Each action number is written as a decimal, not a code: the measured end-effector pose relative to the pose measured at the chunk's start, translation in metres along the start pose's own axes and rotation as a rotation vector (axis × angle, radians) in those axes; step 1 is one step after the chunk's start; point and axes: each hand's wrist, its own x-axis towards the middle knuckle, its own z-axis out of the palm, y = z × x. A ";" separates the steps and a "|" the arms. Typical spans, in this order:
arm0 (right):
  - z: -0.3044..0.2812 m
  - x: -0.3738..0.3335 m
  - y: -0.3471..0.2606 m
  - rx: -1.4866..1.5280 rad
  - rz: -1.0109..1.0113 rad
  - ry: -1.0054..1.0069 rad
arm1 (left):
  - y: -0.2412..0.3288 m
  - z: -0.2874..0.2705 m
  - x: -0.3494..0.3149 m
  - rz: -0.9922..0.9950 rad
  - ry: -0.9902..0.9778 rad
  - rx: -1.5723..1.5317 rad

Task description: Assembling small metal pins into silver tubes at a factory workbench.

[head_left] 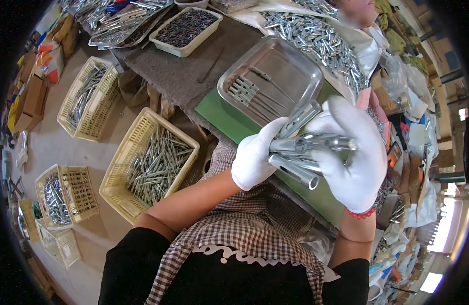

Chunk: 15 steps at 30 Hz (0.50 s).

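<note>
In front of my body, both hands wear white gloves and hold a loose bunch of shiny metal tubes point(294, 172). My left hand point(255, 158) is closed round their left ends, thumb on top. On the other side, my right hand point(357, 155) curls its fingers about the tubes' right part; its palm hides some of them. The tubes point in slightly different directions, and several open ends show. Just beyond them lies a shallow steel tray point(295, 63) on a green board point(216, 113). Several thin rods with flat, holed heads point(243, 90) rest in the tray.
A cream bin point(187, 50) of dark small parts stands farther back on the bench. Metal tubes point(315, 38) are heaped at the far right. Cream crates point(117, 168) of metal parts stand left on the floor. Another person's blurred head is at the upper right.
</note>
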 end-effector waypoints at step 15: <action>0.008 0.024 0.040 0.268 0.397 0.305 | -0.008 -0.002 -0.006 -0.034 -0.034 -0.045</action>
